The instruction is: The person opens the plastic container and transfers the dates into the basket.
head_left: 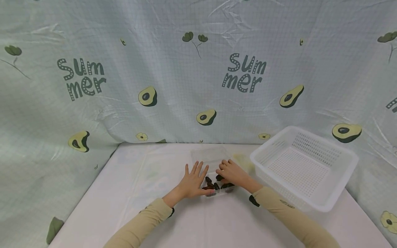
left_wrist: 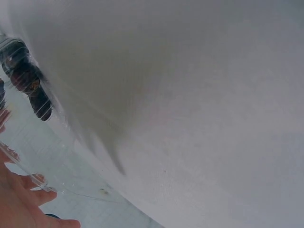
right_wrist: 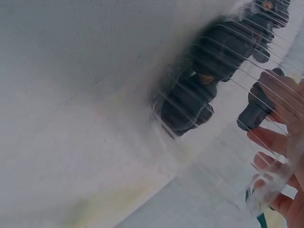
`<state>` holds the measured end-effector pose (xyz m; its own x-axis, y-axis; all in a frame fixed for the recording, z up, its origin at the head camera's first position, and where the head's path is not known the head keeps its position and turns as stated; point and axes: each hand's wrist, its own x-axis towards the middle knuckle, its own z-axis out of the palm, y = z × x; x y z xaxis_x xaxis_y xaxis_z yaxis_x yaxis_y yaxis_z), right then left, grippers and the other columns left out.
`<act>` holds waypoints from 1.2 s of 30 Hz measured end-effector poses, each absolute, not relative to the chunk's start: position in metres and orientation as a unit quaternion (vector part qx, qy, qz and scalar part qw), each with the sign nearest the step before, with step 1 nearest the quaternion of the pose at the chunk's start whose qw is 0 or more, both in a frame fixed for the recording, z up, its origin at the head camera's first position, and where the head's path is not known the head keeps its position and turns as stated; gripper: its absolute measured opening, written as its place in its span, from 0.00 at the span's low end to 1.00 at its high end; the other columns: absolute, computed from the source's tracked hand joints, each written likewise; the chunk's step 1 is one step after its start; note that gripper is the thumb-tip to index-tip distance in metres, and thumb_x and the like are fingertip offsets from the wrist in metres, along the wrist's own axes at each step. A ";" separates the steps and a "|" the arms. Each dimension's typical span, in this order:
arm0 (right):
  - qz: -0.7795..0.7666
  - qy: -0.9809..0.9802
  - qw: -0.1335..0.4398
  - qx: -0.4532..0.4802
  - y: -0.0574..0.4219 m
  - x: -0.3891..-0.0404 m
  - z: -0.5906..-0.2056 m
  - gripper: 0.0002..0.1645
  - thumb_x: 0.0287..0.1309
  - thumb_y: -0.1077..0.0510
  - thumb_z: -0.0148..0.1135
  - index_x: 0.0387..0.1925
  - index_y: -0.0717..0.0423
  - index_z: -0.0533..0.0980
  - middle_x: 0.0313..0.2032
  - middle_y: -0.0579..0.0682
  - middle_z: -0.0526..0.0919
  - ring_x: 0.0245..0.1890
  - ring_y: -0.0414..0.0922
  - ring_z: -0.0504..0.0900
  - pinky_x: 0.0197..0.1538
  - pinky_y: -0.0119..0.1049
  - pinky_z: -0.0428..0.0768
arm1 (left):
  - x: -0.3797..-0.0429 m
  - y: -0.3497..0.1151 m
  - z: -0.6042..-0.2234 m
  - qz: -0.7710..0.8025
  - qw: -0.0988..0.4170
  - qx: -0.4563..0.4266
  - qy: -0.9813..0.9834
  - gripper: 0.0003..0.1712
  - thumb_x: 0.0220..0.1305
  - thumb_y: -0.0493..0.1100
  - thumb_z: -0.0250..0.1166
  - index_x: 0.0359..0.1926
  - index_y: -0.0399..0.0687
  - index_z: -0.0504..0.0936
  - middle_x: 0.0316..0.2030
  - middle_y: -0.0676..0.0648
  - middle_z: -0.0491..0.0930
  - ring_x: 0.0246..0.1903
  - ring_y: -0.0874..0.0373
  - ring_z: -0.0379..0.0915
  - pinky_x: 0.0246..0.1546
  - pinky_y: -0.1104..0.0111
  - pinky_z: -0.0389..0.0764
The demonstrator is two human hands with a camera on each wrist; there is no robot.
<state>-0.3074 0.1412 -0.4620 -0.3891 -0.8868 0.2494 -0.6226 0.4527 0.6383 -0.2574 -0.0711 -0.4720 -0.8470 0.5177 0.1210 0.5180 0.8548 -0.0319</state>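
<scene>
A clear plastic box (head_left: 221, 191) stands on the table with several dark, wrinkled dates (head_left: 208, 180) inside; its see-through lid (head_left: 211, 154) lies folded back behind it. My left hand (head_left: 191, 183) rests at the box's left side, fingers spread and thumb along the front edge. Over the right part of the box, my right hand (head_left: 233, 173) pinches one date (head_left: 219, 177) between thumb and fingers. The right wrist view shows this held date (right_wrist: 256, 107) through the ribbed clear wall, above other dates (right_wrist: 187, 102) at the bottom.
A white perforated plastic basket (head_left: 350, 162) stands at the right, close to my right forearm. A pale yellowish patch (head_left: 243, 161) shows behind my right hand. Patterned sheeting (head_left: 173, 69) hangs along the table's back and sides.
</scene>
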 end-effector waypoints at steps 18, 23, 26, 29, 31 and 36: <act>-0.193 -0.778 0.345 0.488 0.170 -0.289 -0.437 0.23 0.39 0.39 0.67 0.33 0.46 0.69 0.31 0.43 0.74 0.35 0.42 0.69 0.38 0.36 0.68 | -0.257 -0.071 -0.471 0.018 0.077 -0.272 -0.959 0.56 0.50 0.79 0.40 0.69 0.46 0.47 0.67 0.35 0.48 0.67 0.39 0.44 0.55 0.36 0.50; -0.189 -0.776 0.362 0.481 0.179 -0.281 -0.423 0.24 0.39 0.39 0.67 0.32 0.47 0.69 0.31 0.43 0.74 0.36 0.42 0.69 0.38 0.36 0.68 | -0.258 -0.071 -0.474 0.016 0.078 -0.273 -0.959 0.56 0.49 0.79 0.39 0.69 0.46 0.47 0.67 0.35 0.48 0.66 0.39 0.44 0.55 0.36 0.50; -0.178 -0.774 0.370 0.482 0.186 -0.275 -0.410 0.25 0.38 0.40 0.68 0.31 0.48 0.68 0.31 0.43 0.73 0.35 0.42 0.69 0.38 0.35 0.69 | -0.258 -0.071 -0.474 0.014 0.077 -0.272 -0.959 0.56 0.50 0.79 0.40 0.69 0.46 0.47 0.67 0.35 0.48 0.67 0.40 0.44 0.56 0.36 0.50; -0.165 -0.775 0.371 0.484 0.193 -0.270 -0.399 0.25 0.37 0.42 0.69 0.31 0.49 0.67 0.30 0.44 0.72 0.35 0.42 0.69 0.37 0.35 0.69 | -0.258 -0.071 -0.473 0.012 0.076 -0.274 -0.959 0.56 0.50 0.79 0.38 0.69 0.46 0.47 0.67 0.35 0.48 0.67 0.40 0.43 0.56 0.36 0.49; -0.162 -0.778 0.368 0.483 0.199 -0.267 -0.392 0.24 0.38 0.43 0.70 0.31 0.50 0.67 0.31 0.44 0.72 0.36 0.43 0.69 0.37 0.35 0.68 | -0.258 -0.071 -0.473 0.013 0.076 -0.274 -0.959 0.57 0.49 0.80 0.36 0.69 0.46 0.46 0.67 0.35 0.48 0.67 0.40 0.43 0.56 0.36 0.49; -0.170 -0.785 0.361 0.474 0.214 -0.262 -0.383 0.24 0.37 0.44 0.71 0.31 0.50 0.68 0.32 0.44 0.73 0.38 0.44 0.70 0.38 0.36 0.69 | -0.257 -0.071 -0.472 0.013 0.074 -0.274 -0.959 0.58 0.48 0.81 0.32 0.69 0.46 0.46 0.67 0.35 0.47 0.67 0.40 0.43 0.56 0.36 0.49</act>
<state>-0.2621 0.2142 -0.3830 -0.2890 -0.8673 0.4053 -0.6215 0.4921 0.6097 -0.2568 -0.0707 -0.4724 -0.8393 0.5267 0.1350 0.5227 0.8499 -0.0664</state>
